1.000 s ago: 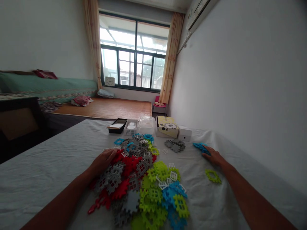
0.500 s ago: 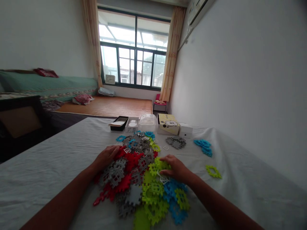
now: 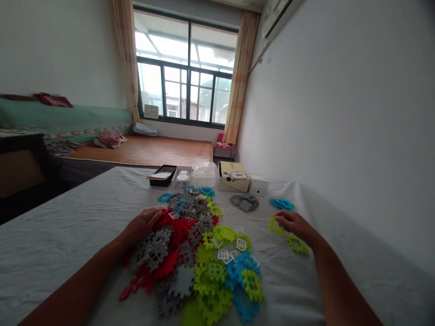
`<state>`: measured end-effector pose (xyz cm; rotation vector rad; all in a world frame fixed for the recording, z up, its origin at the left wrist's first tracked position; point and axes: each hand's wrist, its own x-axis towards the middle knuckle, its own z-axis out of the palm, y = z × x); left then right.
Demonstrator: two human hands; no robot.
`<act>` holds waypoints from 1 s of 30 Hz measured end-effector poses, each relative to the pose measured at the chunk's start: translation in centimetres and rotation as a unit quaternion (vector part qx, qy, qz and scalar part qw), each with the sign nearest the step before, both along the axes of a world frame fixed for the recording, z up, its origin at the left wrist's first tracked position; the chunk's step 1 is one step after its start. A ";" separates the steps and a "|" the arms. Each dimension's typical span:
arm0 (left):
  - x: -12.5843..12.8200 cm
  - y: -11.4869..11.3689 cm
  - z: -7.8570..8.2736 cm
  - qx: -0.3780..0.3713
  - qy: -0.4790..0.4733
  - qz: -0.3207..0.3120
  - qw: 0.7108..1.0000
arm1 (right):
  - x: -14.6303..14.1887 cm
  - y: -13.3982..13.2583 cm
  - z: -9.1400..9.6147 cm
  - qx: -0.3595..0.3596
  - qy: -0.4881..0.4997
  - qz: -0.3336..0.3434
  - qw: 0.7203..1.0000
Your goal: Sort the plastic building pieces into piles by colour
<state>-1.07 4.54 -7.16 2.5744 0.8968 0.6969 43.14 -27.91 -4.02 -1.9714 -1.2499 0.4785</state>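
My right hand (image 3: 295, 222) pinches a lime-green toothed building tile (image 3: 276, 225) over the right side of the cloth. A second lime-green tile frame (image 3: 297, 244) lies just below it, and blue tiles (image 3: 282, 203) lie behind. My left hand (image 3: 146, 222) is at the left edge of the pile, fingers stretched out over the red tiles (image 3: 183, 230). In the pile, grey tiles (image 3: 158, 251) lie in front of that hand. Lime-green tiles (image 3: 214, 269), blue tiles (image 3: 243, 267) and small white window frames (image 3: 241, 244) spread to its right.
Along the far side stand a black box (image 3: 163, 176), a small white box (image 3: 182, 176), a clear plastic tub (image 3: 204, 173), a yellow carton (image 3: 234, 175) and another white box (image 3: 258, 185). A grey tile cluster (image 3: 244, 203) lies before them. White cloth (image 3: 91, 217) covers the table.
My right hand has moved right, off the lime-green part of the pile, with a lime-green tile in its fingers. My left hand stays at the red tiles. The view has shifted slightly.
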 end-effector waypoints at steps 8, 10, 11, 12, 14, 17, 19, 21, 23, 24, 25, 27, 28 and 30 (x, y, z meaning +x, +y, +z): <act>0.0 0.4 -0.2 -0.016 0.009 -0.012 1.000 | 4.2 -3.7 -1.2 -0.111 -0.114 -0.064 0.985; -0.1 0.3 -0.2 -0.017 0.010 -0.013 1.000 | 3.4 -4.0 -0.9 -0.121 -0.103 -0.034 0.987; -0.1 0.3 -0.2 -0.017 0.010 -0.013 1.000 | 3.0 -4.1 -0.9 -0.134 -0.097 -0.010 0.986; -0.1 0.3 -0.2 -0.015 0.009 -0.012 1.000 | 2.8 -4.2 -0.9 -0.147 -0.097 0.012 0.984; -0.1 0.3 -0.1 -0.011 0.009 -0.008 1.000 | 2.6 -4.5 -1.0 -0.174 -0.122 0.029 0.977; -0.1 0.2 -0.1 -0.007 0.009 -0.004 1.000 | 3.0 -4.4 -1.4 -0.185 -0.192 0.004 0.964; -0.1 0.1 -0.1 -0.005 0.008 -0.003 1.000 | 2.8 -3.5 -1.5 -0.165 -0.241 -0.040 0.955; -0.1 0.1 -0.1 -0.003 0.007 -0.002 1.000 | 1.2 -1.8 -1.3 -0.092 -0.277 -0.070 0.954; -0.1 0.0 -0.1 -0.002 0.007 0.001 1.000 | -2.0 0.3 -0.8 0.011 -0.265 -0.038 0.964; -0.1 0.0 -0.1 -0.001 0.007 0.002 1.000 | -3.9 1.4 -0.6 0.057 -0.240 0.005 0.969; -0.1 0.0 -0.1 -0.002 0.007 0.001 1.000 | -6.0 2.5 -0.5 0.083 -0.207 0.054 0.973; -0.1 -0.1 0.0 -0.004 0.006 -0.001 1.000 | -9.9 4.2 -0.5 0.096 -0.181 0.141 0.969; -0.1 -0.1 0.1 -0.006 0.006 -0.002 1.000 | -11.5 4.8 -0.7 0.092 -0.182 0.169 0.964; -0.1 -0.2 0.2 -0.010 0.006 -0.004 1.000 | -13.6 5.6 -1.2 0.078 -0.200 0.200 0.956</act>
